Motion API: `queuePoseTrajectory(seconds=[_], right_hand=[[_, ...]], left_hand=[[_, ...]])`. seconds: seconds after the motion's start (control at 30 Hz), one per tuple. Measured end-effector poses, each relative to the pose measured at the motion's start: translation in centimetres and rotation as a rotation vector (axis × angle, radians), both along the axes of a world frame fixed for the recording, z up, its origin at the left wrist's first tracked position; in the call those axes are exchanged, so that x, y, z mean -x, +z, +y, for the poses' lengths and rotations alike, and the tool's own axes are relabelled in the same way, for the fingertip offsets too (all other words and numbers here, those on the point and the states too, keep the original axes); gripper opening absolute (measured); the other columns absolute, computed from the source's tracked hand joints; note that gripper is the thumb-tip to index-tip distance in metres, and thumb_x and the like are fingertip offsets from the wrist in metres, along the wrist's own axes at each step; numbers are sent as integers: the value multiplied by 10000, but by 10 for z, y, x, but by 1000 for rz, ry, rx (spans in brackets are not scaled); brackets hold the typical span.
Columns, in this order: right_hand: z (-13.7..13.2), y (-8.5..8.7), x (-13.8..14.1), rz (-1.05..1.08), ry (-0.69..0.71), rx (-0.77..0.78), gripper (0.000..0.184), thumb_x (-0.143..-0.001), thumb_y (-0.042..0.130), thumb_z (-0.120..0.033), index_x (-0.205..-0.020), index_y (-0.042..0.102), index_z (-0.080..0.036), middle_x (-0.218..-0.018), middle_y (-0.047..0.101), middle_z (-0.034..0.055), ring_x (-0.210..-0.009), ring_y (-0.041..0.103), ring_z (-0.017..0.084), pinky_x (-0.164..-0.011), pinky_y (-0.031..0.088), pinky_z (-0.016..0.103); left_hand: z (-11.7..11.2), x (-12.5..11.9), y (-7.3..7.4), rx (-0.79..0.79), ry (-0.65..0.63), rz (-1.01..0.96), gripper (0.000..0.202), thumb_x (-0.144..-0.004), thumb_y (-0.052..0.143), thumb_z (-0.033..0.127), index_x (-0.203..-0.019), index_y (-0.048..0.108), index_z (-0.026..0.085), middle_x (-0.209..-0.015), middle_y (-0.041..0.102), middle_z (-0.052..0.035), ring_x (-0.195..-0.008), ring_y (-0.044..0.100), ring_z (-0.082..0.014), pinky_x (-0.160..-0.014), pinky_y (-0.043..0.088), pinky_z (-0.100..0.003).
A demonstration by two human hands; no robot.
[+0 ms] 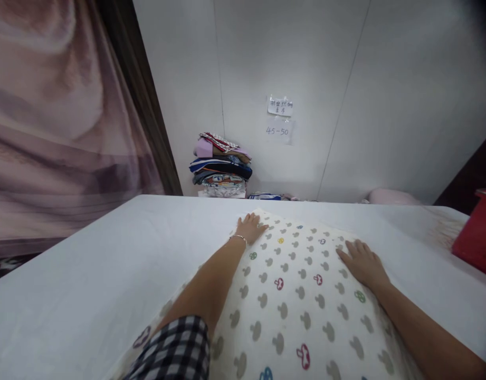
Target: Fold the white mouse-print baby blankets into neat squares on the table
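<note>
A white tabletop (88,253) stretches before you, a cream cloth (292,295) running up its middle from the near side, printed with grey mushrooms and a few red, green, blue and yellow ones. Your left hand (250,228) and right hand (364,263) lie open near the cloth's far corners.

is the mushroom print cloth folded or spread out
Spread out: the mushroom-print cloth lies broad on the white table, left hand and right hand near its far corners. Hidden layers: cannot tell.
</note>
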State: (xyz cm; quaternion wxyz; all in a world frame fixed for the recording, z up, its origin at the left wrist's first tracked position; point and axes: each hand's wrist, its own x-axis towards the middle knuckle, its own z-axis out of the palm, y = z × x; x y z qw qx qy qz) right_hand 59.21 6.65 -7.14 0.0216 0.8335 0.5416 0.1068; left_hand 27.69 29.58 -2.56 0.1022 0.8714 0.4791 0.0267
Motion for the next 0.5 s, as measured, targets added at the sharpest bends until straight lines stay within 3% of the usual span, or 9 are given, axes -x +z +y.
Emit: queuePoseTrajectory(seconds=[0.1, 0.23, 0.37, 0.5], right_hand=[[1, 0, -1, 21, 12, -6, 554, -858, 265, -497, -1333, 398, -246, -1422, 325, 116, -1314, 226, 311, -979, 286, 506], [0, 0, 0, 54, -1, -15, 555, -860, 274, -504, -1338, 391, -246, -1420, 324, 116, -1306, 243, 302, -980, 288, 497], [4, 7, 2, 113, -63, -7, 609, -867, 235, -528, -1358, 373, -195, -1424, 305, 143, -1310, 247, 300, -997, 270, 485], [6, 29, 16, 206, -143, 50, 666, -862, 208, -566, -1359, 379, -156, -1427, 303, 171, -1313, 254, 318, -997, 268, 508]], left_hand=[[-25, 23, 1, -79, -58, -29, 722, -828, 173, 659, -1392, 300, 226, -1511, 145, -58, -1386, 79, -244, -1089, 75, -522], [-74, 83, -4, -192, -143, -25, 713, -832, 212, 657, -1376, 343, 215, -1499, 196, -67, -1380, 110, -258, -1097, 69, -505], [-110, 132, -3, -115, -48, 9, 729, -835, 221, 646, -1409, 280, 201, -1492, 211, -77, -1377, 133, -255, -1099, 83, -489], [-133, 150, 15, -42, 28, -5, 714, -841, 236, 630, -1410, 276, 200, -1500, 176, -78, -1382, 108, -248, -1094, 93, -486]])
